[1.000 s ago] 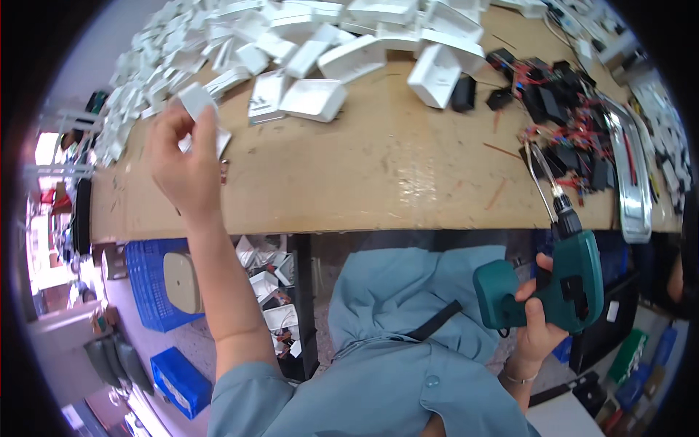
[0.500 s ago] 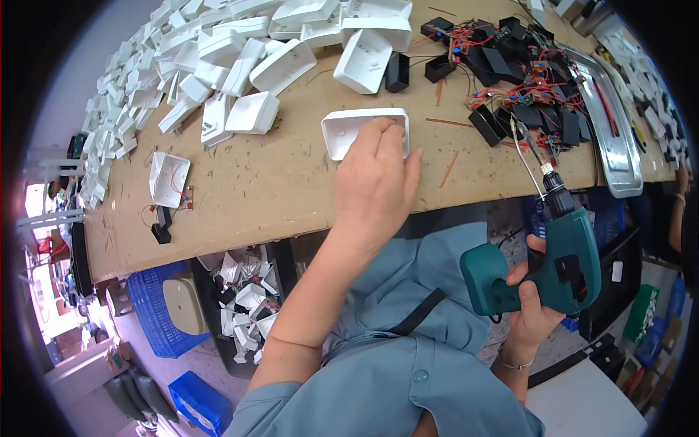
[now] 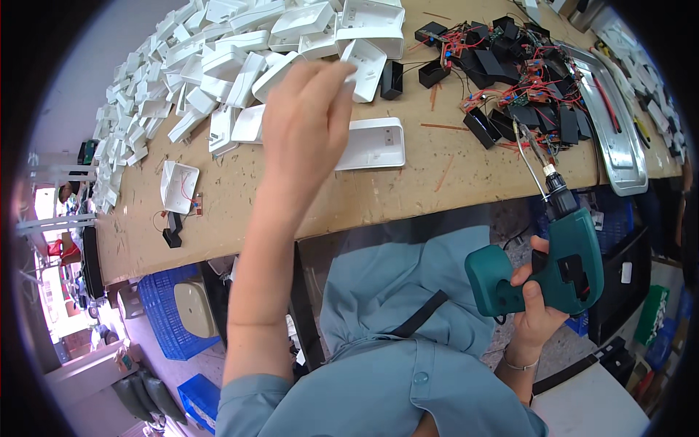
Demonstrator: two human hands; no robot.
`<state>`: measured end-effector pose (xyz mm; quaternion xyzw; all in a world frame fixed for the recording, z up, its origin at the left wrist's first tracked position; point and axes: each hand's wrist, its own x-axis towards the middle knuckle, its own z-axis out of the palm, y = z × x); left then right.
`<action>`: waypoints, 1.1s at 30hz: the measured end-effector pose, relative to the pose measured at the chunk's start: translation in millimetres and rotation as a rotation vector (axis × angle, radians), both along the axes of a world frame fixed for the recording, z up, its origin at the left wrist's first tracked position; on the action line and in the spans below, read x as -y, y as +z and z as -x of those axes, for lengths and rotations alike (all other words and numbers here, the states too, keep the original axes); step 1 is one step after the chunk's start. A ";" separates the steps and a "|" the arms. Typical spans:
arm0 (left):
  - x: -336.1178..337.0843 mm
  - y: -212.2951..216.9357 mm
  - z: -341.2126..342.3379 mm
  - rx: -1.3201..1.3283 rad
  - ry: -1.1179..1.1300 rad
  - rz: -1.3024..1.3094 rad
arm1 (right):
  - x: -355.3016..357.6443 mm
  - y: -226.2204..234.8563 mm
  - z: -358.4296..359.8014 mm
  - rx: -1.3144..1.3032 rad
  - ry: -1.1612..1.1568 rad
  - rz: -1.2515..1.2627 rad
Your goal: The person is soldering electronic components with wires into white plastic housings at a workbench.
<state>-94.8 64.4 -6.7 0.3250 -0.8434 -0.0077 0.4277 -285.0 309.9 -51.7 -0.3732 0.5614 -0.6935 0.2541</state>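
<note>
Above the table my left hand (image 3: 306,120) is raised in front of the pile of white cases, its fingers bent and blurred. Its fingertips hide part of a white plastic case (image 3: 366,69), and I cannot tell whether anything is in them. Just right of that wrist, a white rectangular case (image 3: 373,149) lies open side up on the table, its left end hidden behind the hand. My right hand (image 3: 537,309) is wrapped round the grip of a green soldering gun (image 3: 575,255). The gun's metal tip (image 3: 518,131) points up, past the table's front edge, towards black boxes and red wires.
White cases (image 3: 233,62) are heaped at the back left. Black boxes with red wires (image 3: 524,80) crowd the right side, beside a metal tray (image 3: 615,156). A case with wires (image 3: 180,186) lies at the left. Below the table stands a blue crate (image 3: 164,313).
My left hand has come out of the white case and moved left and up towards the pile. The right hand keeps the soldering gun almost still.
</note>
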 end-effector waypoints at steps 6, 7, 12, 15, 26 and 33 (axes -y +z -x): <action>38.3 8.8 63.2 0.392 -0.098 -0.035 | 1.7 0.3 1.1 -0.004 0.016 -0.003; 46.4 5.8 73.7 0.387 -0.101 -0.032 | 1.8 0.5 1.9 -0.012 0.017 -0.002; 79.8 6.1 91.2 0.586 -0.086 -0.312 | 2.5 3.3 5.5 -0.008 -0.018 -0.006; 102.0 22.0 77.1 0.291 -0.265 -0.714 | 1.6 3.0 7.9 0.002 -0.033 -0.019; 57.5 65.5 -12.9 -0.284 -0.422 -0.751 | 9.4 1.3 4.2 0.123 0.078 0.087; -26.2 18.4 -78.8 -0.077 -0.157 -0.173 | 33.1 -15.7 -13.7 0.948 0.663 0.351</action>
